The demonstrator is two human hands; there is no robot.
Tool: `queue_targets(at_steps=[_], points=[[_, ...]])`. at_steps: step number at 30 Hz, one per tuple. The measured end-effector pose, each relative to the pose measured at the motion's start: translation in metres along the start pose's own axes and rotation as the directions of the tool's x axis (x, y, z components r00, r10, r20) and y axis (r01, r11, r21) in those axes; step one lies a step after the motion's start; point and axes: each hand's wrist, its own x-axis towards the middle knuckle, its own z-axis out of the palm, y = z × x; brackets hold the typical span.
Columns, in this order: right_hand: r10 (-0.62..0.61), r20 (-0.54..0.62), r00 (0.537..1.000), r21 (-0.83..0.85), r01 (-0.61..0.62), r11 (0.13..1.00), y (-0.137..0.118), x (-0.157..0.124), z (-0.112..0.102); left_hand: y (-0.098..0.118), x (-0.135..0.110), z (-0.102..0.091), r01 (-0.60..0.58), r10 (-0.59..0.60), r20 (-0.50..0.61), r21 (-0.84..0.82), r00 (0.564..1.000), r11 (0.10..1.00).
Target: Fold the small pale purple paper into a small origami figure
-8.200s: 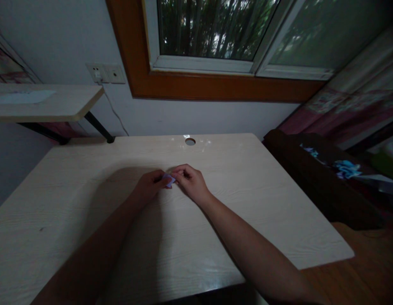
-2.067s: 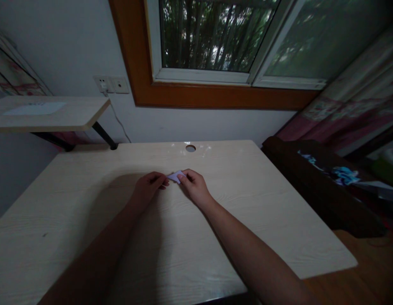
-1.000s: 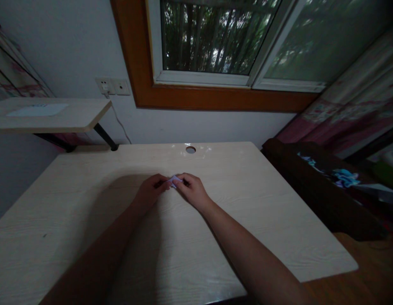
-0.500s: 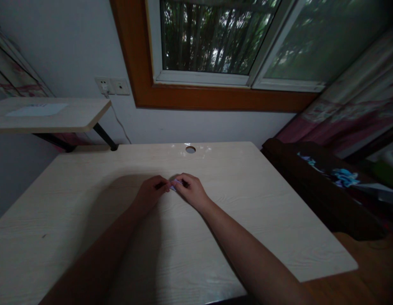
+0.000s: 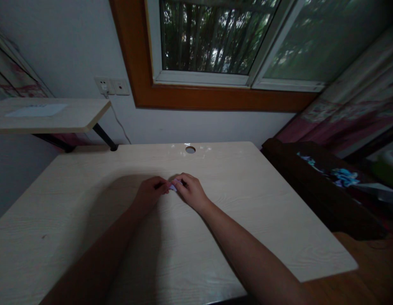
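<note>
Between my two hands, just over the pale wooden desk, is a small light-purple piece that looks like folded paper. Most of it is covered by fingers, so its full shape is hidden. My right hand pinches it from the right with thumb and fingers. From the left, the fingertips of my left hand are closed at its other edge. The fingertips of both hands almost meet there.
A raised shelf on black legs stands at the desk's back left, with a paper sheet on it. Near the back edge is a round cable hole. Dark furniture holding blue crumpled items sits beyond the right edge.
The fingertips have shifted very slightly around the purple piece, and a little more of it shows below the right fingers. Both arms stay in place.
</note>
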Motion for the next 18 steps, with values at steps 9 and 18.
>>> queue_targets(at_steps=[9, 18], points=[[-0.018, -0.020, 1.000, -0.010, 0.017, 1.000, 0.0034, 0.0001, 0.0010, -0.0044, 0.0026, 0.0007, 0.036, -0.036, -0.004, -0.041, 0.999, 0.999], [-0.061, -0.035, 0.997, -0.050, 0.060, 0.997, 0.0006, -0.0005, 0.0005, -0.0005, 0.0022, 0.0013, 0.046, -0.044, -0.063, 0.034, 0.997, 0.998]])
